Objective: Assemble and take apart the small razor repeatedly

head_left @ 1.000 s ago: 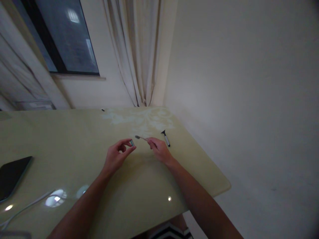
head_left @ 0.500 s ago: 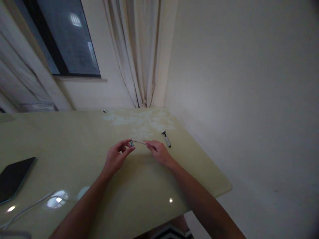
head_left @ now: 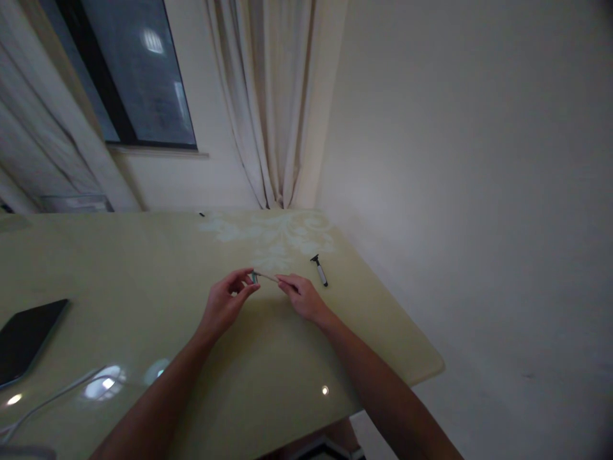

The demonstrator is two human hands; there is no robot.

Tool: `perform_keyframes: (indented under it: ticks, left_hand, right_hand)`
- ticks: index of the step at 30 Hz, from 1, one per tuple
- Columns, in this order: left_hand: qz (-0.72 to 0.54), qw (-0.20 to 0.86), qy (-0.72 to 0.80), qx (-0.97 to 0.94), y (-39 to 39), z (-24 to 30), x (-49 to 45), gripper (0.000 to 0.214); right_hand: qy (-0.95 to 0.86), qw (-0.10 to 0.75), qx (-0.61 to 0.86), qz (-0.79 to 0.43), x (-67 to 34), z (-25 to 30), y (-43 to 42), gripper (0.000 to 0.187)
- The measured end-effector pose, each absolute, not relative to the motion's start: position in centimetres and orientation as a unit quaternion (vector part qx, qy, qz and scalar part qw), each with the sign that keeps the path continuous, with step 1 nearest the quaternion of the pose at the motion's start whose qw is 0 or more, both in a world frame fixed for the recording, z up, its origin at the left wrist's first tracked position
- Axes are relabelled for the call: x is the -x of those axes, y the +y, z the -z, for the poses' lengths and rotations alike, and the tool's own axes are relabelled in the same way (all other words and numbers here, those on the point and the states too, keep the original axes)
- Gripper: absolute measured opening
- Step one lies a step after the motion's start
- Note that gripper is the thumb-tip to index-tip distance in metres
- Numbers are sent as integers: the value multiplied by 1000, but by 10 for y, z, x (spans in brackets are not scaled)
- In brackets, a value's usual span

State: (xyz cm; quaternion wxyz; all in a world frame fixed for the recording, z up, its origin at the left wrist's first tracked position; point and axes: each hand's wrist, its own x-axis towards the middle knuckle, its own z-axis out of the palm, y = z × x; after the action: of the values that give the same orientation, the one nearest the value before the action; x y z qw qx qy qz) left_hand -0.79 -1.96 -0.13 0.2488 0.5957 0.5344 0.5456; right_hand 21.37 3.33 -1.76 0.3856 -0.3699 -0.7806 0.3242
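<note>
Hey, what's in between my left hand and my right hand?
In the head view, a slim pale stick runs from the right hand toward the small teal piece pinched in the left hand.

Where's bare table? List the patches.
Free: between the dark flat device and left hand; between the razor and near right table corner. Crowded: around the toothbrush between left and right hand; near left, around the cable.

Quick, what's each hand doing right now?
Left hand: closed, pinching a small teal piece between fingers.
Right hand: closed, holding a thin pale handle.
</note>
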Motion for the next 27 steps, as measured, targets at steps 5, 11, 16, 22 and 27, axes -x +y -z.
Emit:
perform_keyframes:
  ticks: [5,11,16,22,27]
  left_hand:
    - [-542,238,532,-604,-17,8,9,41]
    - [-534,241,535,-609,-17,10,11,41]
    - [-534,243,536,-607,-17,10,11,42]
    - [-534,251,531,-608,-16,11,12,41]
    - [-538,250,533,-603,-14,11,13,41]
  right_hand:
    - [-784,375,370,-329,-212,17,32,35]
    - [-790,370,375,-313,-213,17,31,32]
    - [-789,369,376,-316,-213,17,32,31]
    - [-789,360,386,-314,-213,18,33,32]
    - [-787,357,387,-323,-219,20,38,33]
